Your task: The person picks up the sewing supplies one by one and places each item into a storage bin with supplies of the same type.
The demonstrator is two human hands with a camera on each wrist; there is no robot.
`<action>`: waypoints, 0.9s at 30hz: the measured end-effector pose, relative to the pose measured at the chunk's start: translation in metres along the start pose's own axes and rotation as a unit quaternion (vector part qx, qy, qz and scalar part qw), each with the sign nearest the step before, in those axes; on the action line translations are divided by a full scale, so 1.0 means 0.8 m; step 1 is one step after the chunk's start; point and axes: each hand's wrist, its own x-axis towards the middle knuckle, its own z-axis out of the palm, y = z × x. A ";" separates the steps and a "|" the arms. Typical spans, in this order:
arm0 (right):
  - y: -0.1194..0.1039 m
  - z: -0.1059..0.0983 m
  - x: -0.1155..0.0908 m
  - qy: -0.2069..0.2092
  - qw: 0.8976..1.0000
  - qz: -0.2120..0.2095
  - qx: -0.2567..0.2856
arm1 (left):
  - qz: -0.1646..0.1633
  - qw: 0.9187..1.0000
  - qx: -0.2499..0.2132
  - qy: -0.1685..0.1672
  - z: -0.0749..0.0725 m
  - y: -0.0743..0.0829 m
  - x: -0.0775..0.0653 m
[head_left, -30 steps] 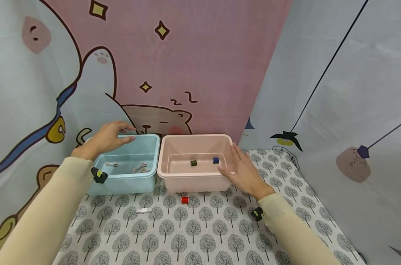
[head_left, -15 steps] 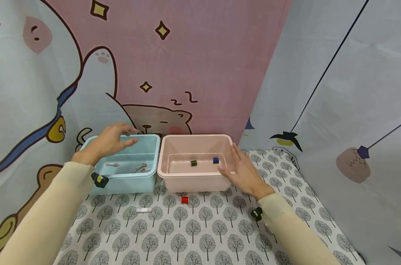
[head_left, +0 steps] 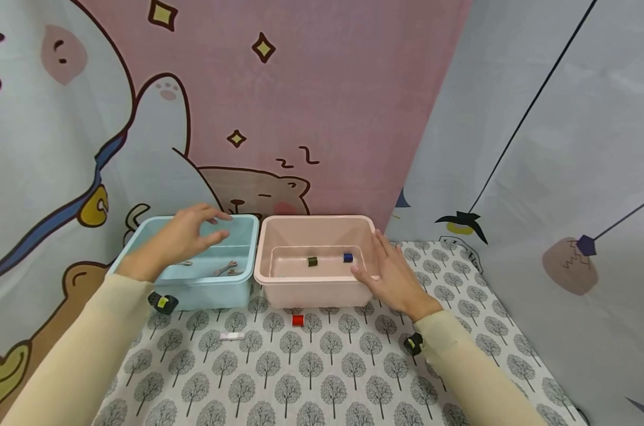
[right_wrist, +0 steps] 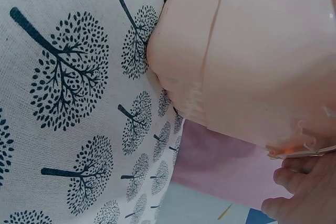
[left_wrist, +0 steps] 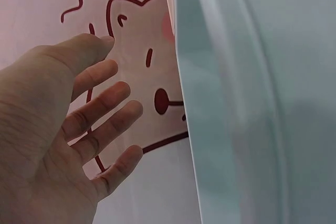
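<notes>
Pale blue plastic lies below your left hand [head_left: 185, 239], which hovers over the blue bin [head_left: 210, 294] with loose, spread fingers and nothing in its grasp. Your right hand [head_left: 396, 281] rests along the right end of the pink bin [head_left: 313, 294], fingers straight and touching the rim rather than visibly clenched on it. The bins stand side by side on the tree-print tabletop [head_left: 268, 414]; whether their rims touch, you can't tell.

A push from that right hand could drive the pink bin into its neighbour, or send the green spool [head_left: 313, 261] and blue spool [head_left: 348, 258] rolling inside. Lowering your left arm carelessly might catch the black wrist device [head_left: 164, 303] on the blue bin's front rim and tip it, disturbing the small pale pieces [head_left: 227, 268] within. Dragging either bin forward could knock the red spool [head_left: 297, 320] away.
</notes>
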 end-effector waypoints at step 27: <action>-0.002 0.000 -0.001 0.008 1.000 -0.005 0.004 | 0.136 0.983 0.022 0.125 0.062 0.052 -0.047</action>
